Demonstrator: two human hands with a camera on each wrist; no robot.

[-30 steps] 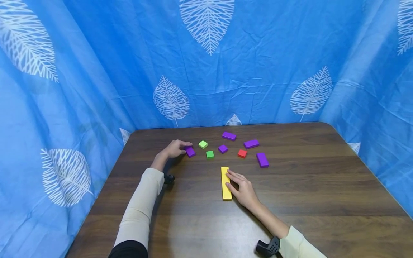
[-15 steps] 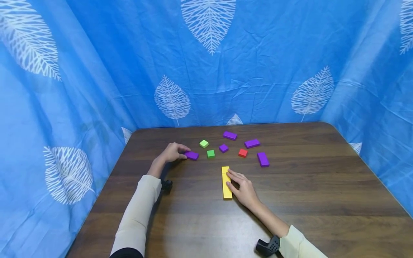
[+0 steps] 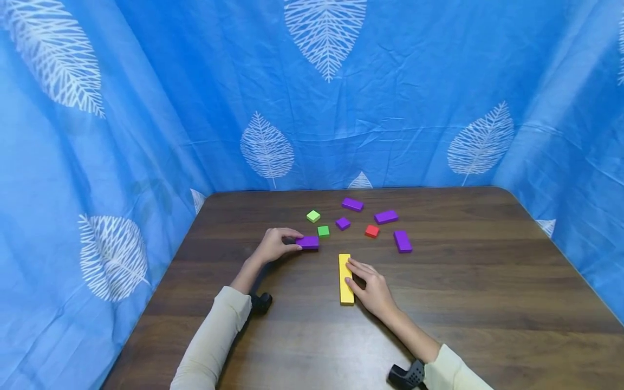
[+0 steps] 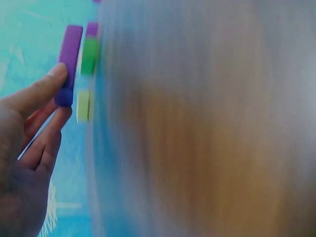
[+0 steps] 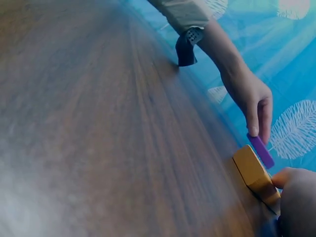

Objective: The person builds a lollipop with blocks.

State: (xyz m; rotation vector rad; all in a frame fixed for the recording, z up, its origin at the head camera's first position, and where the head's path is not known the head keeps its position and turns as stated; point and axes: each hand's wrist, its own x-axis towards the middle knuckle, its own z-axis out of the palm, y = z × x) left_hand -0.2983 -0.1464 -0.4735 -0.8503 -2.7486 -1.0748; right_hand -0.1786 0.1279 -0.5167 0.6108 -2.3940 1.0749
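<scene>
My left hand pinches one end of a purple rectangular block between thumb and fingers. The left wrist view has this purple block standing out beyond the thumb, held near its lower end. Nearer to me lies a long yellow bar, its length pointing away from me. Against its right long side rest the thumb and fingertips of my right hand, the fingers loosely extended. In the right wrist view the yellow bar shows a line across it, and the held block overlaps its far side.
Just beyond the held block lie a green block and a lime one. A small purple block, a red block and longer purple blocks spread to the right. A blue leaf-patterned curtain hangs behind the table.
My left hand has moved right and nearer with the purple block, which has turned to lie crosswise in the head view. My right hand stays at the yellow bar.
</scene>
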